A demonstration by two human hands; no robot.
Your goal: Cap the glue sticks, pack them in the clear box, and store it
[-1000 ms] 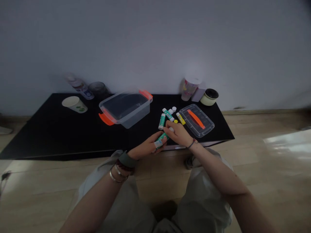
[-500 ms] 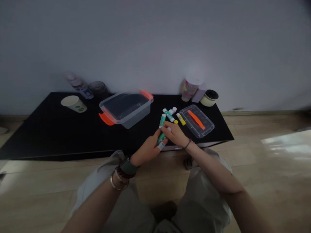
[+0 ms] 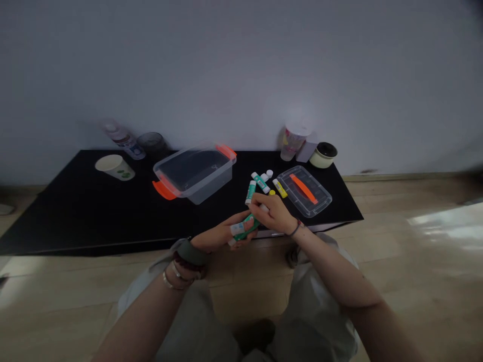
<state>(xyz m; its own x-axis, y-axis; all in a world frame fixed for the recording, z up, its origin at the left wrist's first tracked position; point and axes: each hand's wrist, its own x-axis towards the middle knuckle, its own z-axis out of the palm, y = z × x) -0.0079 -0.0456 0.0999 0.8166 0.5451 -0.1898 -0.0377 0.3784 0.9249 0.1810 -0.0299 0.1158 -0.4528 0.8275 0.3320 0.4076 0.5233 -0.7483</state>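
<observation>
Left hand (image 3: pixel 215 237) has shifted leftward, its green tube (image 3: pixel 245 227) now lying flatter.

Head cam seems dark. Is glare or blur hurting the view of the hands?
Head view: dim overall, yet the left hand and right hand stay readable; the green tube between them looks slightly soft; bright glare lies on the wooden floor at right, away from them; the wide lens bends the black table's edges.

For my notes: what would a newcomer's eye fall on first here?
The left hand grips a green-and-white plastic tube, the right hand over it, at the black table's front edge. Behind them sit a clear plastic box with orange handles and a clear lid with an orange handle.
</observation>
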